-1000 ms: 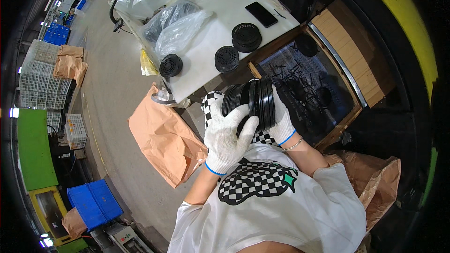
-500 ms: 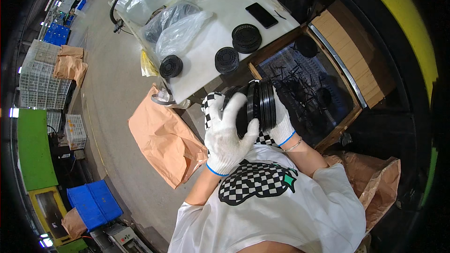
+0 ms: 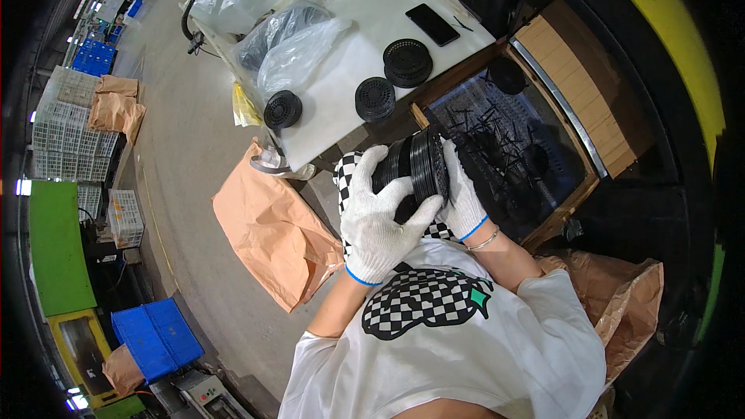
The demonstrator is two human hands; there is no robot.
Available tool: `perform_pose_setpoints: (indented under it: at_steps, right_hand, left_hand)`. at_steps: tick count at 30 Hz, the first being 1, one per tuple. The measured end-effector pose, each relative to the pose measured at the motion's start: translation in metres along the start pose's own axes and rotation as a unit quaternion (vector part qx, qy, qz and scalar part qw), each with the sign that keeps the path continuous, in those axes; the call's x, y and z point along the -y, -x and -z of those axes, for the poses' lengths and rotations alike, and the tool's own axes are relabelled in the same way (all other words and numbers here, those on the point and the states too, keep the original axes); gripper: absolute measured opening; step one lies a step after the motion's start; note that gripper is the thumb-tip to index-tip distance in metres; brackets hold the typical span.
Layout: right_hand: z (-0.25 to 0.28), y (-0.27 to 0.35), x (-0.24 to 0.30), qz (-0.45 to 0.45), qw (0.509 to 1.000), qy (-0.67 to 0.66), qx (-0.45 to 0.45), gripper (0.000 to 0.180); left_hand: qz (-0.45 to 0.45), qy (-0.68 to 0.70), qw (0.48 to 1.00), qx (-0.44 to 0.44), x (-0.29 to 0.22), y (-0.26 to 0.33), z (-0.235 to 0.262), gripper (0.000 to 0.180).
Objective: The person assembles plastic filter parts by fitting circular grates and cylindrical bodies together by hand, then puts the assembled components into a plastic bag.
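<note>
Above my lap I hold a stack of black round plastic discs (image 3: 411, 167) lying on its side, its round end turned to the right. My left hand (image 3: 380, 225), in a white knitted glove with a blue cuff, wraps around the stack from the left, fingers spread along its ribbed side. My right hand (image 3: 463, 198), gloved alike, presses along the right end of the stack, its fingertips partly hidden. On the white table ahead lie a small black disc stack (image 3: 283, 110), another black stack (image 3: 375, 99) and a wider black stack (image 3: 407, 63).
Right of my hands is a wood-framed bin (image 3: 570, 221) with thin black plastic pieces (image 3: 497, 136). A phone (image 3: 432, 24) and clear plastic bags (image 3: 299, 46) lie on the table (image 3: 341, 120). Brown paper bags (image 3: 272, 225) flank me. A blue crate (image 3: 157, 339) stands at lower left.
The two parts of the stack have come together, closing the gap between them. The stack's round end has turned more into view, and my left thumb has shifted right.
</note>
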State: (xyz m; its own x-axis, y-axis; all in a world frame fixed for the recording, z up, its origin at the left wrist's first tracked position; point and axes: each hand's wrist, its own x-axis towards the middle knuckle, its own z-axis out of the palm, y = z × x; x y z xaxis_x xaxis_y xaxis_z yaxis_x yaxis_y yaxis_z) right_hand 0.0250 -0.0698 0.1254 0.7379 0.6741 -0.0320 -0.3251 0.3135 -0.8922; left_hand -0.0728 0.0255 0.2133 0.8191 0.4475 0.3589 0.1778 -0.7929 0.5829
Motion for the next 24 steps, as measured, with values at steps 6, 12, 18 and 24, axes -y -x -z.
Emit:
perform_pose_setpoints:
  at_steps: [6, 12, 18, 24]
  right_hand:
    - [-0.002, -0.009, 0.008, -0.211, 0.918, -0.325, -0.083, 0.047]
    - [0.001, -0.010, 0.002, -0.214, 0.898, -0.376, -0.078, 0.042]
    - [0.008, -0.011, -0.009, -0.186, 0.916, -0.352, -0.054, 0.039]
    - [0.022, -0.013, -0.041, -0.110, 0.985, -0.125, -0.046, 0.042]
  left_hand:
    - [0.016, 0.025, 1.000, 0.005, -0.001, 0.001, 0.004, 0.025]
    - [0.019, 0.042, 0.999, 0.016, 0.001, 0.002, 0.006, 0.019]
    - [0.026, 0.042, 0.999, 0.024, 0.003, 0.003, 0.007, 0.020]
    - [0.072, 0.038, 0.992, -0.093, -0.014, -0.004, 0.000, 0.026]
